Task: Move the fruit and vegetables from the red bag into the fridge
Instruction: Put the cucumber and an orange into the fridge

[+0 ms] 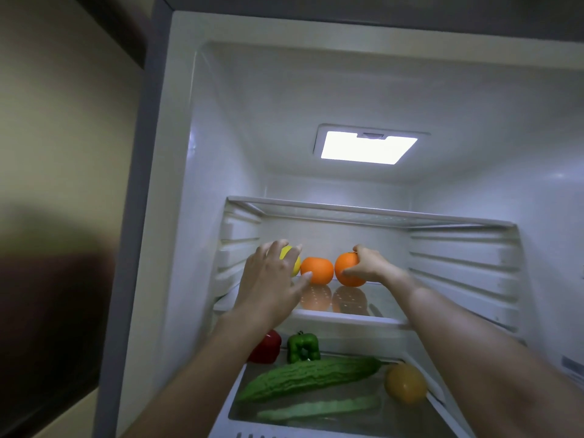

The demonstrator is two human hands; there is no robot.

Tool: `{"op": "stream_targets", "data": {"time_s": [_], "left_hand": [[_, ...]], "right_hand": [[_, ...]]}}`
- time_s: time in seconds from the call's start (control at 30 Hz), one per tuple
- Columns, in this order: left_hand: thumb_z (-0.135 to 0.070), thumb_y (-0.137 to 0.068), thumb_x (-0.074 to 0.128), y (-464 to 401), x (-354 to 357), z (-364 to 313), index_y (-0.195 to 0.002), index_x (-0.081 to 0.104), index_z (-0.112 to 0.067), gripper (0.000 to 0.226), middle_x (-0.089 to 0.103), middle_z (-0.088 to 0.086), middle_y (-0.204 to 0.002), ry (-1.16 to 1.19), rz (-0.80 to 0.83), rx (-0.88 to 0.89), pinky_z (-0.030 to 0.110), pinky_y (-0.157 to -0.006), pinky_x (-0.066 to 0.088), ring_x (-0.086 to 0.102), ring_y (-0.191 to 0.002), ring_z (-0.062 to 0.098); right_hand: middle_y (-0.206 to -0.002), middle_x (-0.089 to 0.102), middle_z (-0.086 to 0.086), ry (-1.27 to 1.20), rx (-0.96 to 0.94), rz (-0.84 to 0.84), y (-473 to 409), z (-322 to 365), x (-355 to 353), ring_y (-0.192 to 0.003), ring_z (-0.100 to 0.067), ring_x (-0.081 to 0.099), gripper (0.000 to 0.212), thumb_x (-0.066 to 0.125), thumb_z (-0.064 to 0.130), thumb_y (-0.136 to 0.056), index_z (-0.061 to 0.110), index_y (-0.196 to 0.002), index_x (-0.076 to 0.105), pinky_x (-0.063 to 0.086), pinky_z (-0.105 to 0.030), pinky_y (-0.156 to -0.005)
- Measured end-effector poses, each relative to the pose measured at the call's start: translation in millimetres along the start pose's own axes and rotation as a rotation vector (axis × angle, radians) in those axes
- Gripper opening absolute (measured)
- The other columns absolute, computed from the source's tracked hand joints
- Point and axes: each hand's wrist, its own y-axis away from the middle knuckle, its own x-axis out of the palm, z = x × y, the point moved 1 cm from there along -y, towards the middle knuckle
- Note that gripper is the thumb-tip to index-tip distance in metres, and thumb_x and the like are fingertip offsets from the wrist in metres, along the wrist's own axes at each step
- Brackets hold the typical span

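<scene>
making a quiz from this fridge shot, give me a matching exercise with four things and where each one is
Things:
1. lemon
2. middle orange
3. bitter melon
4. green pepper

Places:
A. lying across the lower shelf, in front of the peppers
B. under the left hand, upper shelf
C. beside the red pepper, lower shelf
D. between the two hands, upper shelf

Pairs: 1-B, 2-D, 3-A, 4-C

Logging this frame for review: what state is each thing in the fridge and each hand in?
Fridge light: on.
Lemon: held by left hand.
Right orange: gripped by right hand.
Middle orange: resting free on the shelf.
</scene>
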Motion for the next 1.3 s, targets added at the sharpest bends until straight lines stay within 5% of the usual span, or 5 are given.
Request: {"op": "stream_targets", "data": {"time_s": [0.4,1.07,1.3], "left_hand": [[-0.047,-0.092,0.044,5.0,-12.9,-21.1,-0.138,0.039,-0.024,0.052,0.038,0.002,-0.142,-0.034,0.069,-0.068,0.034,-0.103,0.03,0.033,-0.129,0.023],[-0.037,-0.09,0.051,123.7,-80.7,-74.3,-0.136,0.043,-0.018,0.05,0.045,0.006,-0.137,-0.003,0.017,-0.093,0.039,-0.105,0.036,0.039,-0.127,0.025],[-0.037,-0.088,0.054,127.5,-79.7,-75.7,-0.137,0.043,-0.017,0.054,0.044,0.008,-0.139,0.056,0.018,-0.032,0.042,-0.101,0.038,0.04,-0.125,0.028]], "right_hand": [[-0.145,0.036,-0.014,0.056,-0.061,-0.014,49.4,1.2,-29.1,-0.13,-0.029,0.038,0.075,0.063,0.039,-0.084,0.011,-0.144,0.029,0.039,-0.04,-0.104],[-0.131,0.048,-0.005,0.091,-0.246,-0.377,263.0,5.4,-66.9,-0.122,-0.021,0.042,0.053,0.051,0.042,-0.092,0.015,-0.136,0.041,0.04,-0.034,-0.096],[-0.142,0.04,-0.004,0.136,-0.137,-0.349,320.5,6.6,-81.1,-0.132,-0.02,0.033,0.054,0.05,0.038,-0.093,0.016,-0.141,0.036,0.033,-0.036,-0.108]]}}
